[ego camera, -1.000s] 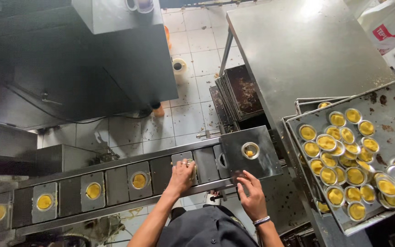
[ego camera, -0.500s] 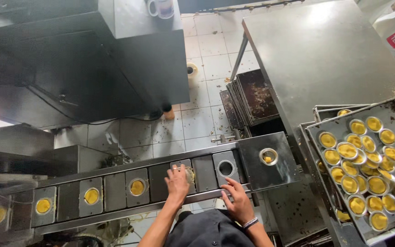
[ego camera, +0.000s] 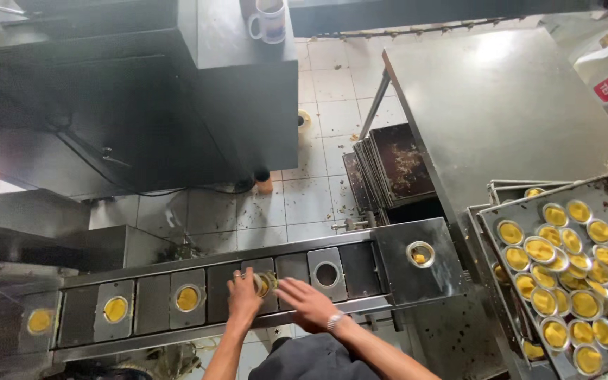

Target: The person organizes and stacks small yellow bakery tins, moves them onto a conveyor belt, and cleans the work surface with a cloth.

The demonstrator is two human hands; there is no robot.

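Setting: commercial bakery or food-production floor. Evidence: steel conveyor (ego camera: 198, 295) across 7–9 o'clock with round pockets holding yellow-filled tart cups (ego camera: 187, 298); tray (ego camera: 603, 197) at 3–4 o'clock packed with the same cups; steel table (ego camera: 501, 112) at 1–2 o'clock; stack of stained baking trays (ego camera: 392, 169) on white tiled floor (ego camera: 325, 162) (crumbs scattered); dark machine housing (ego camera: 142, 105) at 10–11 o'clock.

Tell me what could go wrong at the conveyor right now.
The left hand presses a cup into a belt slot; fingers could get caught if the belt is moving. The next slot looks empty and might pass unfilled. The cups on the tray are piled loosely, so some could tip over.
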